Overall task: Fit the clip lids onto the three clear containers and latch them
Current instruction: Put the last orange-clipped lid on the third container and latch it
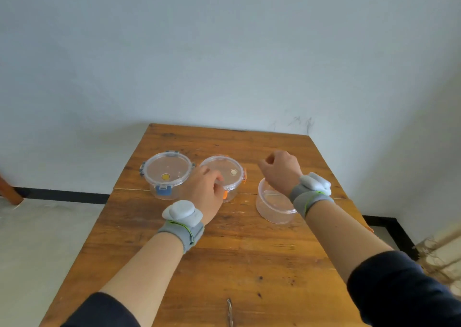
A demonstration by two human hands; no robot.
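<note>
Head view: three clear round containers sit on the wooden table (249,264). Taking the orange-clipped container (228,177) as the landmark, the blue-clipped container (166,175) stands just to its left with its lid on and the front blue clip folded down. The open container (274,205) stands to its right and a little nearer the person, with no lid on it — and no spare lid shows anywhere on the table.

The left hand (205,192) rests against the landmark's near-left edge, fingers curled together over the lid rim close to the front orange clip; whether they are pressing the clip or only steadying the lid I cannot tell. The right hand (280,170) hovers to the right of the landmark, above the far rim of the open container, fingers curled loosely closed on nothing I can see.

I judge the step in hand to be latching the second lid: its right-side clip looks down, the front one is half hidden. Next comes confirming every orange clip is snapped, then finding the third lid — it would have to be seated level on the rim before any clip is folded.
</note>
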